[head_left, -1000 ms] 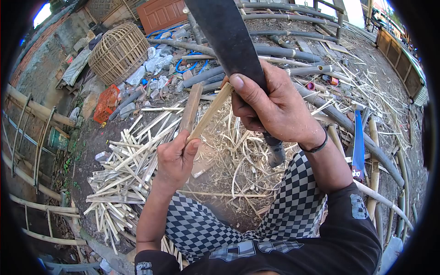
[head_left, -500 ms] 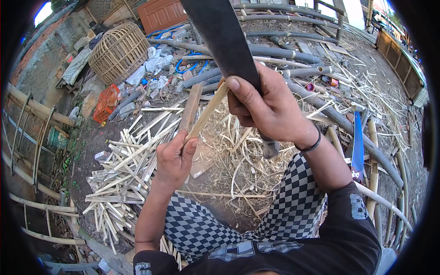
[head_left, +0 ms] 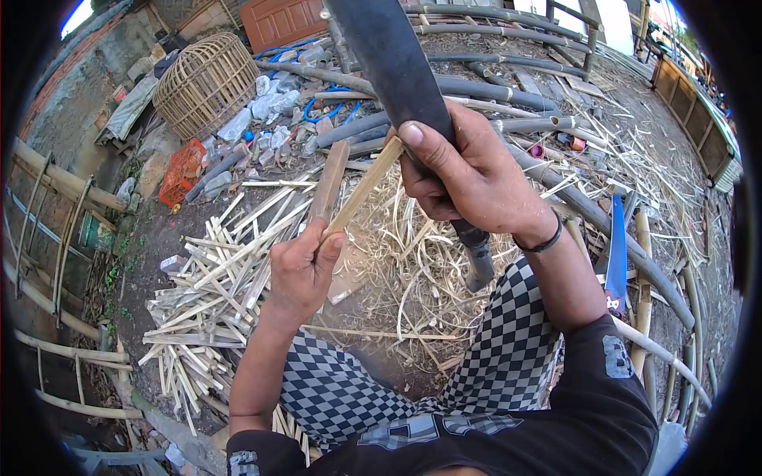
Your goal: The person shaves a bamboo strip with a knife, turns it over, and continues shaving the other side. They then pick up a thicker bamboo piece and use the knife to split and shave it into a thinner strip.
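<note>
My left hand point(head_left: 303, 266) is closed, with thumb and fingers pinching the lower end of a pale bamboo strip point(head_left: 363, 189). The strip slants up to the right, and its upper end meets the machete. My right hand point(head_left: 480, 170) is wrapped round the machete point(head_left: 389, 59), thumb pressed at the blade beside the strip's tip. The dark blade points up and to the left; its handle point(head_left: 479, 266) sticks out below the fist. Just behind the strip stands a brown wooden piece point(head_left: 330, 181), its lower part hidden by my left hand.
A heap of split bamboo strips point(head_left: 214, 293) lies at left, and curled shavings point(head_left: 413, 270) cover the ground ahead. A blue saw point(head_left: 617, 250) stands at right near long bamboo poles point(head_left: 603, 214). Farther off are a woven bamboo cage point(head_left: 206, 86) and an orange crate point(head_left: 182, 173).
My right hand and the machete have shifted slightly right and down, and the handle hangs lower. My left hand stays almost in place, still pinching the strip.
</note>
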Demonstrator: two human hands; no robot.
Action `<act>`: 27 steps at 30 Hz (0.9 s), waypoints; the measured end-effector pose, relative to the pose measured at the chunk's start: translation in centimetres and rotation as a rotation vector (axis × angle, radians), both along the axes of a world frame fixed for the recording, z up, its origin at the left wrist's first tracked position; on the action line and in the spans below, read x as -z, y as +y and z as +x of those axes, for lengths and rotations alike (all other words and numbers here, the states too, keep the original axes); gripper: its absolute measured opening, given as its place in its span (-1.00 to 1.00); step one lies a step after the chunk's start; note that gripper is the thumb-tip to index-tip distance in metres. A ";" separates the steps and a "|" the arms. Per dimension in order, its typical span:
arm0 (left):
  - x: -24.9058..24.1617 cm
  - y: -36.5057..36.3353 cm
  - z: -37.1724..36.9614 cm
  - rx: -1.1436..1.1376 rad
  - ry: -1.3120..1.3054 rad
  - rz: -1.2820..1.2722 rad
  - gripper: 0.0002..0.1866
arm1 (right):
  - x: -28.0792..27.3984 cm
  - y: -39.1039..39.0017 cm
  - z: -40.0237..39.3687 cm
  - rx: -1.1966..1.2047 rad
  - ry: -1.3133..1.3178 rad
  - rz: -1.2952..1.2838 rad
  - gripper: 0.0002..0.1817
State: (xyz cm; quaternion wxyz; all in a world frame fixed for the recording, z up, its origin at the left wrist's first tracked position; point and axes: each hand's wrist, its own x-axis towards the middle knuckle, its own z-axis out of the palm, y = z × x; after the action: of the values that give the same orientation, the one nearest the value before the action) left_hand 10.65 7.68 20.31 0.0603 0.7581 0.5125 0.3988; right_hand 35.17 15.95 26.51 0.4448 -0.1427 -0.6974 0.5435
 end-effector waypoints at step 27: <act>-0.2 1.0 -0.3 -0.035 0.024 -0.083 -0.56 | 0.6 1.5 0.5 -0.163 -0.064 -0.141 -0.31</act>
State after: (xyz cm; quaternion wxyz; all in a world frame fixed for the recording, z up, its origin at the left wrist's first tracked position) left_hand 10.34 8.65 20.53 0.0787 0.7504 0.5427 0.3690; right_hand 35.65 17.50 25.93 0.3654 -0.1339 -0.6806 0.6208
